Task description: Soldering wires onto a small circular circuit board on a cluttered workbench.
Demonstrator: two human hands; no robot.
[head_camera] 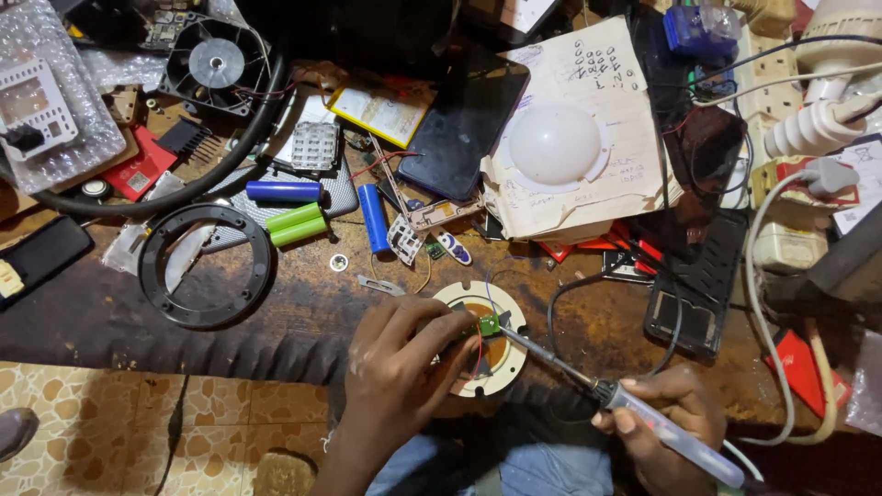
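Solder could bridge, I judged: right hand [666, 418] gripped the soldering iron [588, 386], left hand [404, 363] apparently pinched the green board [490, 323].

Warm overhead light, sharp in the middle; glare on the white dome [554, 143], bottom right corner sinking into shadow.
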